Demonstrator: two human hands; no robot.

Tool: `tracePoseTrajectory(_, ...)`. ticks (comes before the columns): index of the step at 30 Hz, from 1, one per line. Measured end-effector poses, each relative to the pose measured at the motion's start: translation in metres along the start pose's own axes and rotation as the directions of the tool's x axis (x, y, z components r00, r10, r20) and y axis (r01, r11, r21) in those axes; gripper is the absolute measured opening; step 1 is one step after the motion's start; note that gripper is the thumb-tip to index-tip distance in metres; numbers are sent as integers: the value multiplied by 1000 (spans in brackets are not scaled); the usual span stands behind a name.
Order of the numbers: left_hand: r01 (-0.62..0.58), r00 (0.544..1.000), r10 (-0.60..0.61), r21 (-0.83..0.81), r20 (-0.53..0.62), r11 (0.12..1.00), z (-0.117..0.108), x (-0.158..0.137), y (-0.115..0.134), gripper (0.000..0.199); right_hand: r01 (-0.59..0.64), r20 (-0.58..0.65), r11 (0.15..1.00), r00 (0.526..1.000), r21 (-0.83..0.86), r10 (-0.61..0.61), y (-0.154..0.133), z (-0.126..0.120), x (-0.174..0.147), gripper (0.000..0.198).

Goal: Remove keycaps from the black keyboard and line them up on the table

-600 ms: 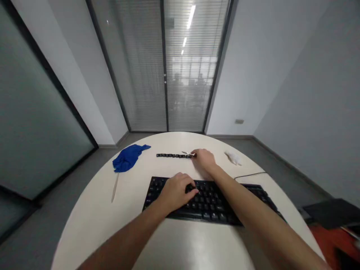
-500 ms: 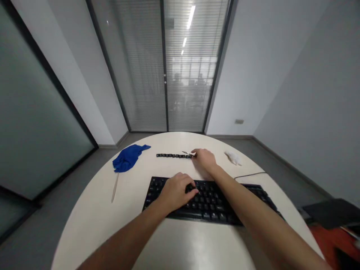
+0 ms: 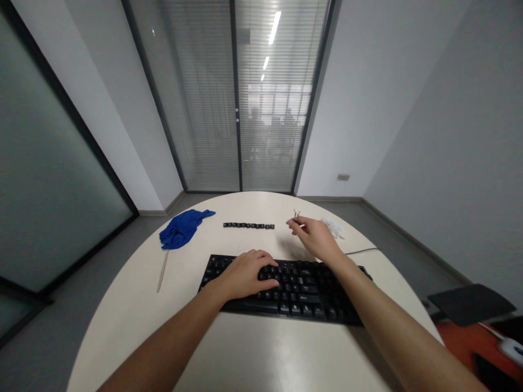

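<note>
A black keyboard (image 3: 294, 296) lies across the table in front of me. My left hand (image 3: 249, 275) rests on its left and middle keys, thumb apart from the other fingers. Beyond the keyboard, my right hand (image 3: 316, 234) is raised above the table, its fingers pinching a wire keycap puller (image 3: 296, 214) with thin metal prongs pointing up. Nothing can be made out between the prongs. Left of that hand is a row of several black keycaps (image 3: 249, 225), lined up on the tabletop.
A blue cloth (image 3: 183, 228) lies at the table's left, with a thin pale stick (image 3: 162, 272) in front of it. Crumpled white material (image 3: 335, 228) sits behind my right hand. The keyboard's cable (image 3: 363, 251) runs right. A red seat (image 3: 461, 348) stands at the lower right.
My right hand has lifted from the right end of the keycap row and moved right, the puller's prongs now pointing up. My left hand has flattened a little on the keyboard.
</note>
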State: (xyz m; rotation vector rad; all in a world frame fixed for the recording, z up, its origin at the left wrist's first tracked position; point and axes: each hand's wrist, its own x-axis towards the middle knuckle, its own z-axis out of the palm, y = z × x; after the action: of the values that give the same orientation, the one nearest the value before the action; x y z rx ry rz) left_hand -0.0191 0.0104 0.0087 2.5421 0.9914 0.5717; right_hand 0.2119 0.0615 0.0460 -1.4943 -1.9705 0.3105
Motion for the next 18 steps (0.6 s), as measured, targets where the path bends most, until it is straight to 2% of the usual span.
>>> tracePoseTrajectory(4,20,999,-19,-41,26,999,-11,-3,-9,30,-18,37,975,999,220,10,7,-6,-22,38)
tracePoseTrajectory(10,-41,999,43,-87,16,995,-11,-3,-2,28,-45,173,929,985,367,-21,11,-3,-46,40)
tracePoseTrajectory(18,-4,1000,4,-5,7,1000,-8,-3,8,19,-3,184,920,980,392,-75,15,-1,-51,36)
